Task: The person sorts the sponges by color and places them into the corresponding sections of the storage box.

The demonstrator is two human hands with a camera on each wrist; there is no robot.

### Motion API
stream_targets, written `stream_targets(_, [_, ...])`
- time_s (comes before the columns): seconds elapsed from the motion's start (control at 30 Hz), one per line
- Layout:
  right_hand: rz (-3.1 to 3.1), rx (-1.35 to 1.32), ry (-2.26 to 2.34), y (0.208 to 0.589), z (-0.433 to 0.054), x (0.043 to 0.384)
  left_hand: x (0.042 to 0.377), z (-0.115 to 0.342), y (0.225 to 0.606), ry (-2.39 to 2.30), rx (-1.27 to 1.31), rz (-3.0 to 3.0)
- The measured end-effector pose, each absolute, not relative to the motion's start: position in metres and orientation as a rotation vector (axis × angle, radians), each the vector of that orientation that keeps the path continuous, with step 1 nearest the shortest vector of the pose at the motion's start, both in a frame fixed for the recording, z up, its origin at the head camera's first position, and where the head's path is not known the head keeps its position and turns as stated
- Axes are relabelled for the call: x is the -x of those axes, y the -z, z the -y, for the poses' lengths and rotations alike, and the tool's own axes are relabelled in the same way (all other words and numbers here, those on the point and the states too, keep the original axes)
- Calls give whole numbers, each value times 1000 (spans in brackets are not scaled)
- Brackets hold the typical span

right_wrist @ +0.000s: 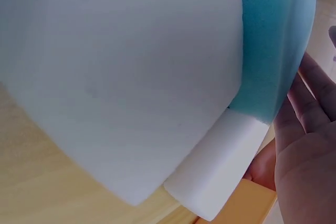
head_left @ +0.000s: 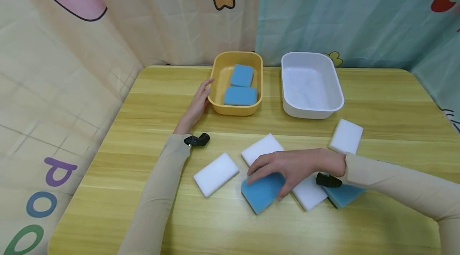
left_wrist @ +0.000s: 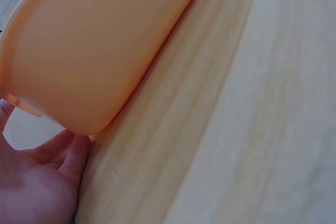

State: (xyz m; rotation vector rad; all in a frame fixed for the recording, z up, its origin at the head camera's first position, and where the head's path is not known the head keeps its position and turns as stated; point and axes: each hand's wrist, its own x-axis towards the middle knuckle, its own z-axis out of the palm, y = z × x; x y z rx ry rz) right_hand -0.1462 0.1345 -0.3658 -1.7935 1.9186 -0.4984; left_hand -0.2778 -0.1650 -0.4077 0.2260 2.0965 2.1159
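Note:
My left hand (head_left: 197, 105) is at the left side of a yellow plastic bin (head_left: 235, 110), fingers touching its rim and wall. In the left wrist view the fingers (left_wrist: 73, 153) lie at the bin's lower corner. Two blue sponges (head_left: 241, 75) lie inside it. My right hand (head_left: 287, 167) is spread over another blue sponge (head_left: 259, 197) on the table, fingertips at its far edge and thumb beside its right side. Around this hand lie white sponges: one behind it (head_left: 264, 146), one under the wrist (head_left: 310, 194), and one farther left (head_left: 217, 174).
A white plastic bin (head_left: 313, 114) stands right of the yellow one at the table's back edge. Another white sponge (head_left: 346, 135) lies in front of it. One more blue sponge (head_left: 343, 196) is partly hidden under the right sleeve. Printed curtains hang behind the wooden table (head_left: 201, 223).

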Motion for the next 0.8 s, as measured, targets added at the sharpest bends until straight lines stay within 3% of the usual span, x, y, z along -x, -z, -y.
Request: stream_targets(0.8, [-1964, 1942, 293, 366, -130, 132, 277, 164, 408, -2117, -241, -2111])
